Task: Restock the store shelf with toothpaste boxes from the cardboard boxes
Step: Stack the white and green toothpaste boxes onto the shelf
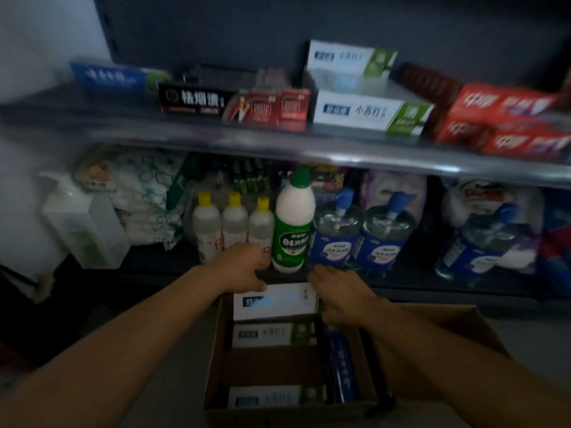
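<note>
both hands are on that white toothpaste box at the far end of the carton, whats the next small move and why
Probably lift the white toothpaste box straight up out of the cardboard carton. The left hand and right hand each hold one end of it, and it already sits above the boxes lower in the carton. Matching white-and-green boxes on the upper shelf suggest where it goes.

The toothpaste box [275,301] over the brown cardboard box [438,329] is white with a blue label patch. On the grey metal shelf [278,143] sit white-and-green boxes [370,114], red boxes [506,118] and a black box [193,98]. Below stand yellow-capped pale bottles [234,223], a green-and-white bottle [293,223] and what look like blue-labelled pump bottles [333,233].
</note>
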Demonstrator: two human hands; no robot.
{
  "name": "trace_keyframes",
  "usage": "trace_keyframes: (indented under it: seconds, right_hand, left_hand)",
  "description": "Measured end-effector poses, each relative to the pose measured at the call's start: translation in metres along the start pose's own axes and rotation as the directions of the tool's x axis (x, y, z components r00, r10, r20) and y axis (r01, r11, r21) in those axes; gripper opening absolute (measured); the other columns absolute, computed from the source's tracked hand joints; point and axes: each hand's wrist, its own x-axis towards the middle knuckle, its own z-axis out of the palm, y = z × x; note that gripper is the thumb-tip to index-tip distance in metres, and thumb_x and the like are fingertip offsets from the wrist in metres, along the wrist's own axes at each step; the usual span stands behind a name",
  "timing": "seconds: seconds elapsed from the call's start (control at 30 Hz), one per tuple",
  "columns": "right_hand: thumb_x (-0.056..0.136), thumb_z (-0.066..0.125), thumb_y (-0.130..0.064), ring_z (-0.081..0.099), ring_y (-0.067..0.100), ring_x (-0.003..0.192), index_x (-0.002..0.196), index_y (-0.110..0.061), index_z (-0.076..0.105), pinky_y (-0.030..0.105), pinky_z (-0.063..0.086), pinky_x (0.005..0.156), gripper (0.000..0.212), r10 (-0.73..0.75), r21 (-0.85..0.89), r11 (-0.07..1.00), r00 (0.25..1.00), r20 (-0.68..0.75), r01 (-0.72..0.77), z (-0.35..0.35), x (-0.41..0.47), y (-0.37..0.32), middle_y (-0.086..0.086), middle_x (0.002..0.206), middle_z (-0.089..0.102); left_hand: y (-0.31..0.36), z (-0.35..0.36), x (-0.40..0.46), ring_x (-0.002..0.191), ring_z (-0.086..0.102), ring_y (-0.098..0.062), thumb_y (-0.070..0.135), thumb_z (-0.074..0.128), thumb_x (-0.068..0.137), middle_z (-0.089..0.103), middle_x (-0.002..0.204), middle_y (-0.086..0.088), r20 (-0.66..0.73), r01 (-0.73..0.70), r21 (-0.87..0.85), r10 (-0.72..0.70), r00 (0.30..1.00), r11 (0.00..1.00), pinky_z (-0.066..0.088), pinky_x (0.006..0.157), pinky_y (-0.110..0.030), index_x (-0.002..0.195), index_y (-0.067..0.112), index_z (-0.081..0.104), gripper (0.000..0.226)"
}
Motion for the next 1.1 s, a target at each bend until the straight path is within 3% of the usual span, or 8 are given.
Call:
trace_keyframes:
  seconds: [0.1, 0.2, 0.33, 0.47, 0.57, 0.7, 0.8, 1.1]
  right_hand:
    - [0.071, 0.072, -0.032, 0.057, 0.026, 0.099, 0.113, -0.011, 0.054, 0.031, 0.036, 0.057, 0.051, -0.001, -0.082, 0.997, 0.989, -0.148, -0.011, -0.047, -0.02, 0.016, 0.008, 0.112, 0.054]
    - [0.045, 0.081, -0.033, 0.062, 0.024, 0.077, 0.096, -0.012, 0.059, 0.029, 0.034, 0.043, 0.059, 0.005, -0.183, 0.982, 0.978, -0.207, -0.043, -0.097, -0.041, 0.027, 0.006, 0.093, 0.059]
    - [0.049, 0.082, -0.035, 0.06, 0.023, 0.085, 0.101, -0.013, 0.058, 0.031, 0.036, 0.043, 0.062, 0.0, -0.259, 0.962, 0.946, -0.325, -0.089, -0.151, -0.063, 0.04, 0.006, 0.1, 0.057]
    - [0.035, 0.082, -0.035, 0.061, 0.022, 0.069, 0.088, -0.014, 0.059, 0.024, 0.024, 0.04, 0.062, 0.003, -0.313, 0.939, 0.915, -0.405, -0.142, -0.186, -0.081, 0.049, 0.004, 0.086, 0.058]
    - [0.038, 0.08, -0.028, 0.06, 0.023, 0.071, 0.091, -0.012, 0.059, 0.027, 0.033, 0.038, 0.059, -0.022, -0.341, 0.929, 0.9, -0.436, -0.143, -0.2, -0.085, 0.053, 0.005, 0.087, 0.057]
    - [0.053, 0.078, -0.026, 0.058, 0.023, 0.08, 0.097, -0.012, 0.056, 0.028, 0.04, 0.043, 0.051, -0.032, -0.28, 0.95, 0.848, -0.529, -0.139, -0.21, -0.089, 0.06, 0.005, 0.093, 0.056]
    - [0.063, 0.078, -0.032, 0.056, 0.023, 0.093, 0.109, -0.014, 0.052, 0.039, 0.053, 0.062, 0.056, 0.012, -0.189, 0.973, 0.841, -0.54, -0.135, -0.219, -0.089, 0.068, 0.005, 0.106, 0.055]
    - [0.079, 0.073, -0.033, 0.05, 0.018, 0.112, 0.125, -0.02, 0.044, 0.033, 0.047, 0.084, 0.056, 0.172, -0.038, 0.977, 0.878, -0.447, -0.21, -0.255, -0.087, 0.112, 0.0, 0.126, 0.05]
  left_hand:
    - [0.022, -0.039, -0.013, 0.093, 0.061, -0.019, 0.038, 0.069, 0.084, 0.064, 0.103, -0.006, -0.007, 0.056, 0.071, -0.056, 0.998, 0.996, 0.049, 0.07, -0.029, 0.108, 0.008, 0.063, 0.038]
    - [0.043, -0.078, -0.023, 0.095, 0.058, -0.021, 0.041, 0.068, 0.084, 0.061, 0.108, -0.007, -0.026, 0.067, 0.103, -0.064, 0.998, 0.992, 0.048, 0.077, -0.031, 0.113, 0.009, 0.06, 0.044]
    - [0.07, -0.126, -0.039, 0.075, 0.053, -0.015, 0.034, 0.069, 0.085, 0.058, 0.081, 0.001, -0.082, 0.046, 0.069, -0.04, 0.996, 0.997, 0.04, 0.059, -0.027, 0.092, 0.007, 0.066, 0.029]
    - [0.086, -0.159, -0.051, 0.097, 0.066, -0.02, 0.029, 0.072, 0.084, 0.07, 0.111, -0.004, -0.086, 0.017, -0.031, -0.02, 0.996, 0.999, 0.055, 0.087, -0.04, 0.116, 0.008, 0.067, 0.039]
    - [0.095, -0.172, -0.056, 0.097, 0.067, -0.02, 0.024, 0.072, 0.084, 0.069, 0.11, -0.003, -0.091, 0.024, -0.067, -0.03, 0.995, 0.997, 0.056, 0.086, -0.043, 0.12, 0.008, 0.065, 0.04]
    - [0.106, -0.185, -0.061, 0.095, 0.066, -0.02, 0.019, 0.07, 0.085, 0.07, 0.103, -0.006, -0.219, 0.019, -0.022, -0.023, 0.976, 1.0, 0.056, 0.086, -0.042, 0.111, 0.008, 0.069, 0.028]
    - [0.11, -0.194, -0.063, 0.098, 0.065, -0.02, 0.016, 0.07, 0.084, 0.07, 0.106, -0.007, -0.309, 0.026, -0.022, -0.031, 0.95, 0.999, 0.053, 0.09, -0.041, 0.11, 0.007, 0.069, 0.027]
    - [0.124, -0.219, -0.046, 0.098, 0.061, -0.021, 0.017, 0.071, 0.083, 0.066, 0.108, -0.006, -0.478, -0.005, 0.058, 0.032, 0.878, 0.998, 0.05, 0.086, -0.035, 0.109, 0.01, 0.067, 0.027]
